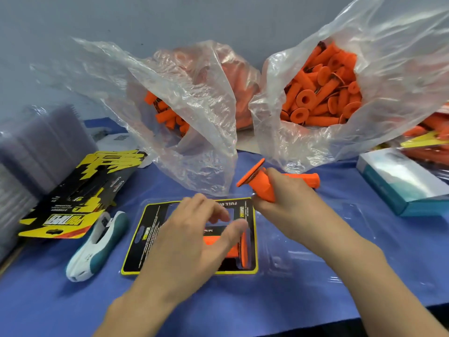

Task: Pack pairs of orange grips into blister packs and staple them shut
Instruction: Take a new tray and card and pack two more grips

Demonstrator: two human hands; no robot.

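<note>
Hands are split between two jobs. The left hand (192,229) is spread with relaxed fingers low over the blister pack (155,215) and holds nothing; whether it actually presses on the pack I cannot tell. The right hand (289,203) is wrapped round an orange grip (263,187), flange end tilted up to 10 o'clock, just above the pack's 1 o'clock corner.

The pack lies open at the middle of the table (218,300), its printed card already inside. One seated grip (233,251) shows partly under the left palm. So this pack looks about half filled: one grip in, its partner on the way.

A spare grip (303,180) lies on the table at 1 o'clock, behind the right hand. The stapler (97,246) rests untouched at 9 o'clock, so folding the clear cover over and stapling are not yet done.

Two bags of grips (323,93) at 12 o'clock are well stocked, and a stack of cards (73,198) waits at 10 o'clock, so much packing remains.
</note>
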